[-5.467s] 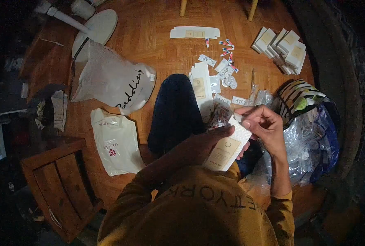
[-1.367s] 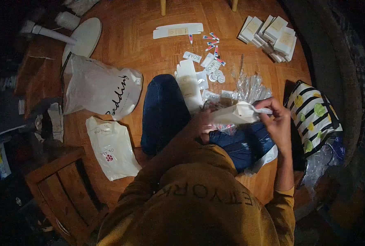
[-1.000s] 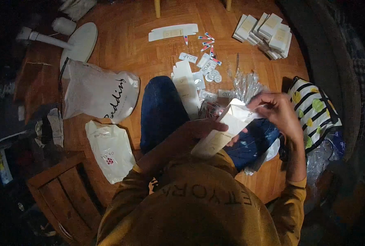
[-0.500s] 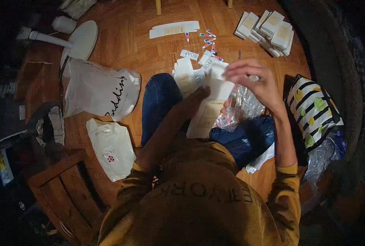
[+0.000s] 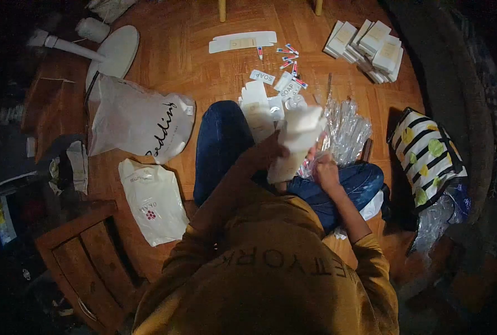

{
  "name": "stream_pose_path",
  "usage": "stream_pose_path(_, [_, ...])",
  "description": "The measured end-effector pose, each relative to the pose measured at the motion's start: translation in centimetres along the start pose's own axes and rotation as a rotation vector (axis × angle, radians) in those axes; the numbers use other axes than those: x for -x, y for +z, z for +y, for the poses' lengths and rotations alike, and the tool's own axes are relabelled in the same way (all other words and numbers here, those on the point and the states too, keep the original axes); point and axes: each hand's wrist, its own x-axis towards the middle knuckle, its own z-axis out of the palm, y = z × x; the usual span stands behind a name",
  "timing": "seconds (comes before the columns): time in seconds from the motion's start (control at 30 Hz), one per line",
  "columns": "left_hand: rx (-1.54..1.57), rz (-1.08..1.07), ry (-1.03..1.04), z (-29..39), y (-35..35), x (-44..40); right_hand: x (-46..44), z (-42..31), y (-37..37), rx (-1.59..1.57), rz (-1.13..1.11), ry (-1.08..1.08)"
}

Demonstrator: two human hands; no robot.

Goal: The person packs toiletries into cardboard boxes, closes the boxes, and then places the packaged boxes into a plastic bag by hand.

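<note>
Left hand (image 5: pixel 268 149) grips a white box (image 5: pixel 301 131) near right hand (image 5: pixel 327 173), whose grip's unclear.

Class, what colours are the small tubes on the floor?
The small tubes are red, white and blue, best seen in the head view.

A single head-worn camera looks forward and steeply down over the person's sweatshirt (image 5: pixel 276 279), which lies on the near side of both hands and fills the lower middle. The left hand (image 5: pixel 269 146) and right hand (image 5: pixel 327 172) fall near the centre, closer to the lens than the floor (image 5: pixel 187 56) ahead of them. The wide view bends towards its dark corners, taking in the wooden cabinet (image 5: pixel 90 251) well left of the left hand and the striped bag (image 5: pixel 429 151) right of the right hand.
</note>
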Motion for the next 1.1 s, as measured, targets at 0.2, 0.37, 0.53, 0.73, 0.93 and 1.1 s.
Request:
stream_pose_path(0.2, [-0.529, -0.229, 0.302, 5.1, 3.9, -0.8, 1.2, -0.9, -10.1, -0.279, -0.115, 0.257])
stream_pose_path(0.37, [-0.463, -0.222, 0.068, 5.2, 3.4, -0.6, 1.1, -3.4, -21.9, -0.929, 0.634, 0.253])
stream_pose_path(0.53, [-0.382, -0.110, -0.055, 4.2, 3.5, -0.3, 0.9, -8.0, -26.8, -0.840, 0.881, -0.286])
stream_pose_path(0.73, [-0.150, -0.062, -0.118, 4.3, 2.7, 0.3, -3.8, -11.1, -24.8, -0.593, 0.878, -0.282])
stream_pose_path(0.93, [-0.110, 0.147, -0.237, 3.8, 1.2, 2.8, -5.2, -12.7, -22.6, -0.757, 0.753, -0.185])
stream_pose_path(1.1, [-0.536, 0.124, 0.008, 2.5, 0.1, 5.5, -9.2, -8.0, -16.7, -0.679, 0.755, 0.035])
